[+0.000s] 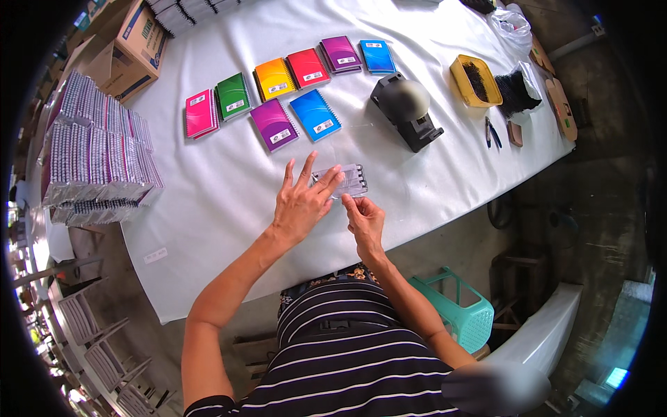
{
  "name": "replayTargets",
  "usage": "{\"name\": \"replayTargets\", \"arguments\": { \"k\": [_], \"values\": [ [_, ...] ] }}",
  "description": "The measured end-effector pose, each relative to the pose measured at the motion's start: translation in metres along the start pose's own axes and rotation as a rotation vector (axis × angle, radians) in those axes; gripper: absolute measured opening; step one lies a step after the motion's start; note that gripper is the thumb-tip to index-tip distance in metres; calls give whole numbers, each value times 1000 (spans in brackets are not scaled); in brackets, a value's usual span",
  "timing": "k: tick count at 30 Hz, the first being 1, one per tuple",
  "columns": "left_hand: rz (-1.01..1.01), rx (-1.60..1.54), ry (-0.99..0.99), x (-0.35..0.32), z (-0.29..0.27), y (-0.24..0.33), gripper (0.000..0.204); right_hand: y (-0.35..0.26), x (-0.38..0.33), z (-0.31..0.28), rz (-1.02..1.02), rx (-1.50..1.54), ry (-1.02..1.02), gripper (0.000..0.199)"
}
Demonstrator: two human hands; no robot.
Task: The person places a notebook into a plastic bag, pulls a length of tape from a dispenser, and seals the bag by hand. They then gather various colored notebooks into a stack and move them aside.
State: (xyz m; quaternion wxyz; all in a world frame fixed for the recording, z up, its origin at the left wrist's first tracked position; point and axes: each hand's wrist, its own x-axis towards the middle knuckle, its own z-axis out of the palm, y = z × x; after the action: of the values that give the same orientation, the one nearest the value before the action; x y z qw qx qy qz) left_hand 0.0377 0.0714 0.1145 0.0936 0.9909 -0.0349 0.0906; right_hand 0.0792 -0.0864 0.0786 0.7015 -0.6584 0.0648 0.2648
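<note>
A small, flat, see-through greyish piece (356, 182), with dark marks along its right edge, lies on the white-covered table in front of me. My left hand (300, 201) rests over its left part, fingers spread, index and middle fingertips on it. At its lower edge, my right hand (365, 221) has thumb and forefinger pinched together; the fingers hide whether they grip the piece's edge. Just beyond are a purple spiral notebook (274, 124) and a blue spiral notebook (316, 115). A black tabletop device (419, 133), resembling a tape dispenser, stands to the right, its top blurred.
Farther back lie pink (201, 113), green (233, 95), yellow (275, 78) and red notebooks (307, 67), among others. Wrapped notebook stacks (97, 160) and a cardboard box (132, 52) stand left. Rightward are a yellow tub (495, 90), pliers (492, 132) and a green stool (472, 323).
</note>
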Motion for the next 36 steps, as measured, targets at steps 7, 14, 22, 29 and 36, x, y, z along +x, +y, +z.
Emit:
{"name": "replayTargets", "arguments": {
  "k": [7, 14, 22, 29, 36],
  "values": [
    [-142, -603, -185, 48, 19, -25, 64, 17, 9, -4, -242, -228, 42, 30],
    [-59, -387, -498, 73, 13, -34, 85, 31, 35, -26, -303, -917, -86, 35],
    [-275, -748, -361, 74, 13, -7, 99, 60, 21, -3, 468, 616, -794, 69],
    [-570, -1757, 282, -38, 46, -26, 111, -20, 56, -18, -240, 43, -546, 78],
    [-543, -1514, 252, -10, 0, 4, 116, -15, 103, -41, -486, -575, -765, 87]
  ]
}}
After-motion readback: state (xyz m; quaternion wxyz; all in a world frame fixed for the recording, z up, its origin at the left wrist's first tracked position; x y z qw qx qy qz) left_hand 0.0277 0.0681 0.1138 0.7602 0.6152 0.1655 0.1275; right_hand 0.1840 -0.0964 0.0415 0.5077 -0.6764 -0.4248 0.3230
